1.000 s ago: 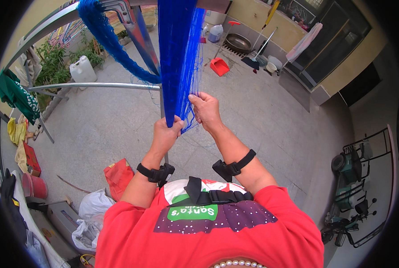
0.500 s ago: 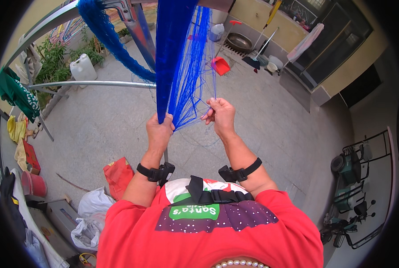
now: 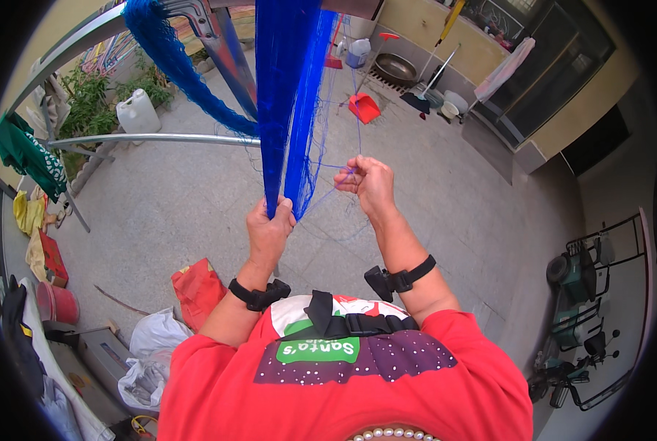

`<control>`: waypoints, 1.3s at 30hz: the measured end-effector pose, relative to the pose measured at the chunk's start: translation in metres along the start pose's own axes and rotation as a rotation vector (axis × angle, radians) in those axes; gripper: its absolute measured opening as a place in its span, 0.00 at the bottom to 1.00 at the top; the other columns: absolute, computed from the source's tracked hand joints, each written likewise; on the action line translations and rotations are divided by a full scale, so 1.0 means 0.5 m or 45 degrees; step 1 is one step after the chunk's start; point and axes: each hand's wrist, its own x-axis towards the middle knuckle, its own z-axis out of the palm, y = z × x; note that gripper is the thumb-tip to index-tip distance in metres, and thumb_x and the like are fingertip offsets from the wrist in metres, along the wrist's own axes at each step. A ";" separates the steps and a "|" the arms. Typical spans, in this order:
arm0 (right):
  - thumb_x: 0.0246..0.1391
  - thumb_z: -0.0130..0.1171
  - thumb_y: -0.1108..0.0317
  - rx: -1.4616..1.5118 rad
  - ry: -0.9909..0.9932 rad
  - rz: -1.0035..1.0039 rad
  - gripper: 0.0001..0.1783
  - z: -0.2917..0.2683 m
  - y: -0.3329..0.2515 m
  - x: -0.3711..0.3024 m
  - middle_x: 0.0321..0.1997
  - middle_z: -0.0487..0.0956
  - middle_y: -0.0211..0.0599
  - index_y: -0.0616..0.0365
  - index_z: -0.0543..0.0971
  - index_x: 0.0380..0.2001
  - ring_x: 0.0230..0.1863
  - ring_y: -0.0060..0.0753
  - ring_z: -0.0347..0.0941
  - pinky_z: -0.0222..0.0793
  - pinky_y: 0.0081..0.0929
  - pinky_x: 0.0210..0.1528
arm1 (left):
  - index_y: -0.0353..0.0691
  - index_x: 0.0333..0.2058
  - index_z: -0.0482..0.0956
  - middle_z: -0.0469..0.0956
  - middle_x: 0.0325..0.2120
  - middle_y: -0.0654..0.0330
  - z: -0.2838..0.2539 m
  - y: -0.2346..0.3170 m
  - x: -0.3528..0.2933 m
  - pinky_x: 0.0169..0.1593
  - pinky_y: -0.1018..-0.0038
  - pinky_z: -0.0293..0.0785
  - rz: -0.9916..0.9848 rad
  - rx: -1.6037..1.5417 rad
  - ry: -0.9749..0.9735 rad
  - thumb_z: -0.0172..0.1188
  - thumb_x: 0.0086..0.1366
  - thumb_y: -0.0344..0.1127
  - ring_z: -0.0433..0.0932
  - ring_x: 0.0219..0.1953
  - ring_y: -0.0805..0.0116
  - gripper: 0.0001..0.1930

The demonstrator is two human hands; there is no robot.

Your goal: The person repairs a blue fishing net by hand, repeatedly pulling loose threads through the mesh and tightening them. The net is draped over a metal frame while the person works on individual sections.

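A long bundle of blue threads [image 3: 283,95] hangs from above, gathered to a narrow end at the bottom. My left hand [image 3: 270,226] is closed round that lower end. To its right, my right hand [image 3: 370,184] pinches a few fine blue strands [image 3: 326,167] pulled sideways from the bundle, and a single strand runs upward from the fingers. Loose threads stick out along the bundle's right side. A darker blue hank of threads [image 3: 189,81] droops from the metal frame [image 3: 159,138] at the left.
Behind the frame stands a white jug [image 3: 137,112] beside plants. A red dustpan [image 3: 364,108] and a wide metal pan [image 3: 395,69] are on the far ground. A red bag [image 3: 198,294] and white sacks [image 3: 156,334] lie at the near left. A three-wheeled vehicle [image 3: 575,327] stands right.
My right hand has moved slightly right and up, drawing strands away. The fanned-out threads have closed in toward the bundle. My left hand has shifted a little right and down, keeping its grip.
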 end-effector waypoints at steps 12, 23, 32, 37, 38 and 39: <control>0.48 0.63 0.60 -0.043 -0.374 0.009 0.24 0.124 -0.039 0.087 0.35 0.74 0.41 0.66 0.71 0.44 0.34 0.34 0.74 0.72 0.34 0.34 | 0.38 0.32 0.74 0.71 0.16 0.67 0.005 0.001 -0.001 0.21 0.85 0.57 -0.058 -0.043 -0.082 0.55 0.62 0.30 0.63 0.16 0.84 0.03; 0.50 0.56 0.75 0.040 0.012 0.005 0.04 0.041 -0.049 0.094 0.17 0.65 0.25 0.60 0.72 0.24 0.12 0.15 0.55 0.52 0.19 0.12 | 0.37 0.33 0.73 0.72 0.16 0.63 -0.019 -0.009 0.013 0.17 0.83 0.53 0.087 -0.008 0.027 0.53 0.63 0.30 0.61 0.13 0.82 0.04; 0.52 0.56 0.72 -0.034 0.071 -0.233 0.05 0.011 -0.074 0.059 0.21 0.72 0.32 0.64 0.74 0.30 0.21 0.28 0.74 0.76 0.29 0.22 | 0.36 0.30 0.71 0.73 0.17 0.60 -0.011 -0.012 0.006 0.17 0.83 0.54 0.039 -0.061 -0.021 0.53 0.64 0.30 0.60 0.13 0.83 0.04; 0.53 0.55 0.72 -0.134 0.161 -0.241 0.06 0.007 -0.079 0.059 0.21 0.74 0.35 0.65 0.74 0.29 0.20 0.31 0.75 0.74 0.27 0.17 | 0.38 0.28 0.70 0.73 0.17 0.63 -0.009 -0.006 -0.008 0.18 0.84 0.54 -0.014 -0.120 -0.190 0.53 0.64 0.31 0.59 0.13 0.85 0.06; 0.53 0.55 0.72 -0.148 0.164 -0.244 0.06 0.006 -0.077 0.064 0.21 0.74 0.35 0.65 0.74 0.29 0.19 0.31 0.75 0.74 0.26 0.17 | 0.37 0.28 0.70 0.73 0.17 0.61 -0.007 -0.006 -0.010 0.18 0.83 0.54 -0.013 -0.122 -0.191 0.53 0.64 0.30 0.59 0.13 0.84 0.06; 0.53 0.55 0.72 -0.157 0.181 -0.220 0.06 0.004 -0.072 0.068 0.21 0.74 0.35 0.65 0.74 0.29 0.19 0.31 0.75 0.73 0.26 0.16 | 0.36 0.28 0.70 0.74 0.18 0.60 -0.006 -0.005 -0.012 0.18 0.83 0.54 -0.010 -0.124 -0.191 0.53 0.64 0.30 0.60 0.13 0.83 0.06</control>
